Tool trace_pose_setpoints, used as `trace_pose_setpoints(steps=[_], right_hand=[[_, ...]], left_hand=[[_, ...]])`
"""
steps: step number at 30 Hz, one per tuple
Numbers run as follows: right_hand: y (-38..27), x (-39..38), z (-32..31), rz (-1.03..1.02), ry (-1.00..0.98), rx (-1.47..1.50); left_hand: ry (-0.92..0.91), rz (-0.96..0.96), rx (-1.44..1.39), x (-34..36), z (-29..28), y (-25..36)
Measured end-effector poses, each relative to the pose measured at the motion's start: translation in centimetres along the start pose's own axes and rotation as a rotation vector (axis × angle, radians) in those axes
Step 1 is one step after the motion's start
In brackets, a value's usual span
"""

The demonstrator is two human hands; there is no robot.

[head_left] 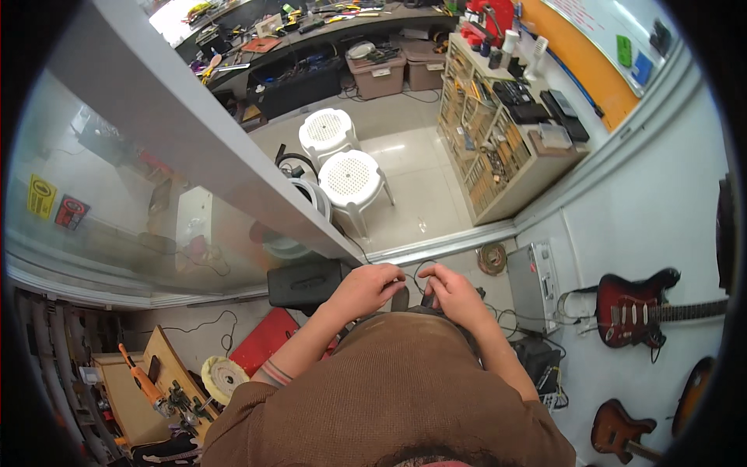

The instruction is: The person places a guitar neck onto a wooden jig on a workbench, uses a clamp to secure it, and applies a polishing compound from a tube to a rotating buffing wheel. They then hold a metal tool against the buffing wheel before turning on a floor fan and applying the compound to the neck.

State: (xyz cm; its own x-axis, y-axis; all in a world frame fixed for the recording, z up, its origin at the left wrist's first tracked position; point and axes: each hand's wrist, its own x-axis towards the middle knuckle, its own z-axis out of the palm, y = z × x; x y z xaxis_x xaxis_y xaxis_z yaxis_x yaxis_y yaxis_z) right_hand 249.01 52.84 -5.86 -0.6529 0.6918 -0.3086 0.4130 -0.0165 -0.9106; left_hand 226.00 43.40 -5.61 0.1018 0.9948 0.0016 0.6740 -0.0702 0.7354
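In front of my waist are both hands, a short gap apart. My left hand (367,289) has its fingers curled inward; whether anything is in them is hidden. My right hand (457,294) is closed too, fingertips pressed together and turned toward the left one. What it may hold is too small to make out. Dark shapes, perhaps my shoes, show below the fingers. A thin dark cable (418,274) loops on the floor between the hands. Nearest my left hand on the floor is a black case (303,284).
Ahead, past a sliding-door track (443,243), stand two white plastic stools (352,177) and a drawer cabinet (486,210). A glass partition (117,210) rises at left. A polishing wheel (223,379) sits lower left. An electric guitar (634,310) hangs right, near a silver case (531,280).
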Motion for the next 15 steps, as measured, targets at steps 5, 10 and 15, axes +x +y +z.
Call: trace_pose_setpoints(steps=[5, 10, 15], right_hand=[[-0.6, 8.5, -2.7, -0.056, -0.051, 0.047], [-3.3, 18.6, -5.9, 0.033, -0.266, 0.011], [-4.4, 31.7, -9.5, -0.107, -0.471, -0.133]], left_hand=[[0.095, -0.004, -0.079, 5.8, -3.9, -2.3], [0.237, -0.122, -0.259, 10.9, -5.2, -5.6], [0.392, -0.401, -0.414, 18.0, -6.2, -9.7]])
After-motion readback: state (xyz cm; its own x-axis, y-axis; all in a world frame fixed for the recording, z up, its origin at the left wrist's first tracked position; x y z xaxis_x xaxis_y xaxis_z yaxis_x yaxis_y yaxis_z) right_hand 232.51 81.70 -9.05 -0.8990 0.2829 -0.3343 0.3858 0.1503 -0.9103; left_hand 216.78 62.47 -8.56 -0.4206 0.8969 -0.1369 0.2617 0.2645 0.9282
